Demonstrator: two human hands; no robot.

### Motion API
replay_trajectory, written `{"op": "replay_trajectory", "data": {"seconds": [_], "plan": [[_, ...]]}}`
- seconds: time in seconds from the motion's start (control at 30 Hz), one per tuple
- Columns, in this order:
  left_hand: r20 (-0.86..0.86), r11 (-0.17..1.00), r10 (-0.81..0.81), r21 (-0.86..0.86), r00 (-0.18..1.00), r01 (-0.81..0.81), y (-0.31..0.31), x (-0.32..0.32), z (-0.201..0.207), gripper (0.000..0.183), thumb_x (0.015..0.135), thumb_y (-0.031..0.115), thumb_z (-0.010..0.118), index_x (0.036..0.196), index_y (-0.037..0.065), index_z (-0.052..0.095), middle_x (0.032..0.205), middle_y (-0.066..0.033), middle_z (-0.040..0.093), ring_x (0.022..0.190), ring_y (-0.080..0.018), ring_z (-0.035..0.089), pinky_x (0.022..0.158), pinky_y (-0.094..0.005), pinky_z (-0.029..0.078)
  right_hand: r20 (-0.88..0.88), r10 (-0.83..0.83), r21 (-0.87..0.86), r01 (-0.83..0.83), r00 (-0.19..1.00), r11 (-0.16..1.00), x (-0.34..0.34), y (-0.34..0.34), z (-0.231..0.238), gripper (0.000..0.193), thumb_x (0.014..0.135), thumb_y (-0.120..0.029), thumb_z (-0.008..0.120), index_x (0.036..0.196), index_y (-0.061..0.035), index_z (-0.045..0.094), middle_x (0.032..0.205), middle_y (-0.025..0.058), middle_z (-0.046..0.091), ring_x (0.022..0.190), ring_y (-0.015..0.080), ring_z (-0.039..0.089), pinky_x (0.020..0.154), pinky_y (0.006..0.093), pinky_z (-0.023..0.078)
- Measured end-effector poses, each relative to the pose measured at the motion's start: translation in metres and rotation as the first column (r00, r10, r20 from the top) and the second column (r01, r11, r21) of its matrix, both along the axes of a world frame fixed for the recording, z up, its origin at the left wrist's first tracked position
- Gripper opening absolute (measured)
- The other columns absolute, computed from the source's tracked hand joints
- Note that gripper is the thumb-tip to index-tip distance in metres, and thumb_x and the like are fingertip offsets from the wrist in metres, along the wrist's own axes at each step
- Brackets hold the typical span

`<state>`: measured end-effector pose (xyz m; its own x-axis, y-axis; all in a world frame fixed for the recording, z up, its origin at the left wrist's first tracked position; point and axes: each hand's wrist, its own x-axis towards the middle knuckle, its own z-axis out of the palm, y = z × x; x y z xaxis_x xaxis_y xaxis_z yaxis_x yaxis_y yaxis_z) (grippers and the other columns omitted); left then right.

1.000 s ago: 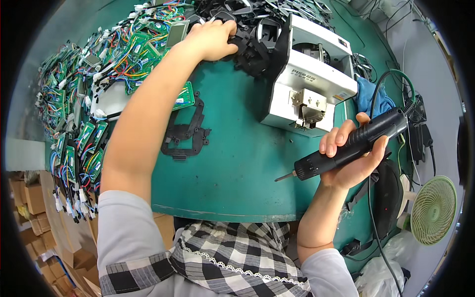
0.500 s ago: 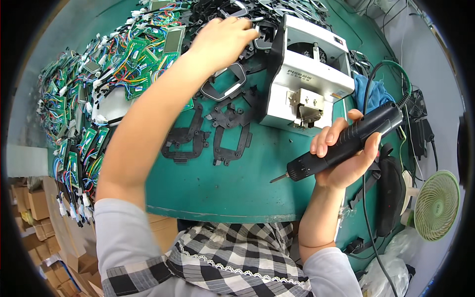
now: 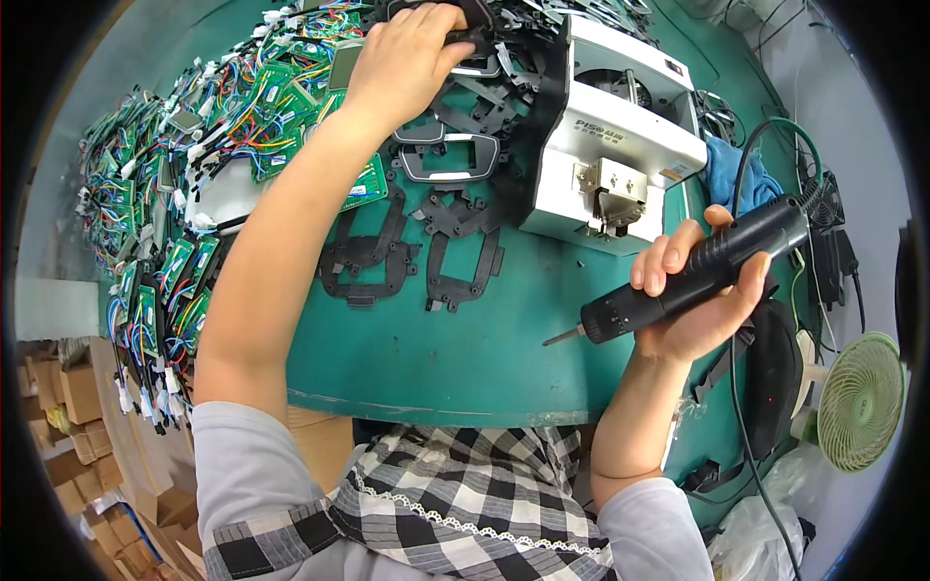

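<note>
My left hand (image 3: 412, 60) reaches to the far pile of black plastic parts. Its fingers are closed on a black plastic frame (image 3: 477, 21), which they partly hide. A black electric screwdriver (image 3: 693, 276) lies in my right hand (image 3: 690, 334), fingers wrapped round its body. The bit points down and left above the green table, touching nothing. Nearer than the pile, a black bezel with a pale rim (image 3: 449, 175) rests on other parts. Two flat black brackets, one on the left (image 3: 363, 290) and one on the right (image 3: 463, 290), lie side by side below it.
Green circuit boards with coloured wires (image 3: 276, 126) are heaped at left. A white machine (image 3: 620, 145) stands right of the black parts. Beyond my right hand are a blue cloth (image 3: 738, 176), a black pouch (image 3: 773, 373) and a green fan (image 3: 860, 402). The screwdriver's cable hangs at right.
My left hand has moved a little left and farther away, and a black frame is now in its grip. The bezel lies turned differently. The screwdriver has shifted slightly right in view.
</note>
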<state>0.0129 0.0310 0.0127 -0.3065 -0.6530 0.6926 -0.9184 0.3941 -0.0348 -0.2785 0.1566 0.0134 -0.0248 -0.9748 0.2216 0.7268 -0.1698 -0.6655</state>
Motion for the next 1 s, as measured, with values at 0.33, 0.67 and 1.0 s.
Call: {"op": "replay_trajectory", "data": {"seconds": [0.33,0.67,1.0], "plan": [[-0.108,0.918,0.224,0.357,0.969,-0.172,0.018,-0.019,0.011,0.072,0.088,0.054,0.057,0.128,-0.002,0.037,0.124,-0.0229,0.047,0.118,-0.0398,0.045,0.098,-0.0492,0.037,-0.041,-0.013,0.052,0.015,0.999,0.999,-0.003,-0.004,-0.004,0.052,0.096,-0.055,0.04,0.111,-0.0063,0.05,0.063,0.0089,0.051,0.047,0.0199,0.052,0.047,0.035,0.046],[-0.529,-0.481,-0.06,0.758,0.847,0.44,0.162,-0.053,0.027,0.044,0.095,0.046,0.052,0.094,0.004,0.065,0.069,-0.0034,0.062,0.059,-0.0118,0.061,0.056,-0.0296,0.048,0.092,0.035,-0.008,-0.034,0.995,0.999,-0.026,-0.01,-0.005,0.058,0.095,-0.058,0.04,0.116,-0.0061,0.054,0.068,0.0103,0.054,0.051,0.0207,0.05,0.05,0.0353,0.043],[-0.012,0.665,-0.277,0.72,0.961,0.201,0.178,-0.077,-0.016,0.039,0.077,0.027,0.072,0.11,0.012,0.058,0.104,-0.0042,0.061,0.098,-0.0235,0.06,0.073,-0.0391,0.05,0.01,-0.007,0.051,0.007,1.0,0.999,-0.019,-0.008,-0.006,0.056,0.094,-0.058,0.042,0.111,-0.0065,0.055,0.067,0.009,0.053,0.05,0.0197,0.049,0.05,0.034,0.041]]}}
